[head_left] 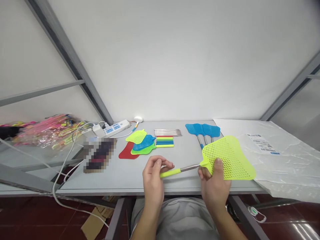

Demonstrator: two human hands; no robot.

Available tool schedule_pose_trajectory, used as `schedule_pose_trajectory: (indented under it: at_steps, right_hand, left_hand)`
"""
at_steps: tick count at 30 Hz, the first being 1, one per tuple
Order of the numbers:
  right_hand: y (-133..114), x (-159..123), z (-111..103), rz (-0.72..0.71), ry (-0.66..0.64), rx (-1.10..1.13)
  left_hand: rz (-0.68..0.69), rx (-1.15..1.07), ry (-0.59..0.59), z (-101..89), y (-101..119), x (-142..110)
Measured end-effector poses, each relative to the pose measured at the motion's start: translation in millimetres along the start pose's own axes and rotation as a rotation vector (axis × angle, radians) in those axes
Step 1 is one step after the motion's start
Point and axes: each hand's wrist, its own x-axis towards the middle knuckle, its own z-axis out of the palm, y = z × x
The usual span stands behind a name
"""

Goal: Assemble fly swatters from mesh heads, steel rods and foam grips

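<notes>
My two hands hold a yellow-green fly swatter (228,156) over the front of a grey table (125,176). My left hand (153,180) is closed on its yellow handle grip. My right hand (213,183) pinches the lower edge of the perforated head, thumb on top, near where the metal rod joins it. Behind it lie two or three finished blue swatters (203,130). Further left are loose swatter heads (138,143) in yellow, blue, green and red, a row of coloured handle grips (165,141) and a bundle of metal rods (167,132).
A white power strip (115,128) with cables sits at the back left beside a blurred dark object (98,155). Bagged pink and yellow items (45,130) are piled on the left shelf. A clear plastic sheet with a label (275,156) covers the right side.
</notes>
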Motion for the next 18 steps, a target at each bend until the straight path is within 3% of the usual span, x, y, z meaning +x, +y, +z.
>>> schedule_pose_trajectory:
  at_steps: [3,7,11,14,18]
  right_hand:
    - [-7,13,-2,-0.008,-0.048,-0.027]
    - [-14,32,-5,0.059,-0.136,-0.021]
    - [-13,37,-8,0.113,-0.235,-0.049]
    - [-13,39,-10,0.135,-0.304,-0.040]
    - [-11,47,-15,0.233,-0.391,0.055]
  left_hand:
    - [-0.034,0.091,-0.058,1.5,-8,1]
    - [-0.075,0.436,-0.272,-3.8,-9,4]
    - [0.073,0.715,-0.383,-11.7,-3,7]
    - [0.116,0.757,-0.399,-14.1,1,7]
    - [-0.012,0.739,-0.453,-10.9,5,3]
